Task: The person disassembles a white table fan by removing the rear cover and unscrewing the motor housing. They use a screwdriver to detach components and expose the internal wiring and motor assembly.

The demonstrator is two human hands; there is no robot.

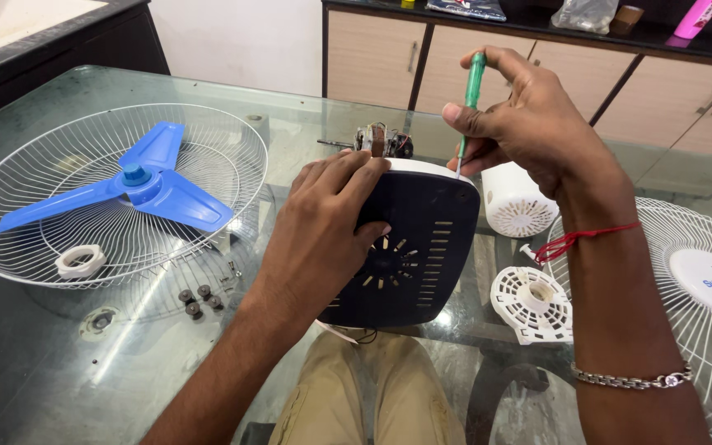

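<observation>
Glass tabletop, with wooden cabinets behind, carries the dismantled fan parts. Left hand lies spread and pressed flat over the dark motor housing, fingers apart, steadying it upright at the table edge. Right hand is closed around a green-handled screwdriver, tip down at the housing's top edge, just right of the left fingertips. Housing appears to be rigid moulded plastic, smooth and somewhat slippery, top-heavy from the motor beyond; grip is best across its broad vented face. Blue blade rests in a wire guard well left of the left hand.
</observation>
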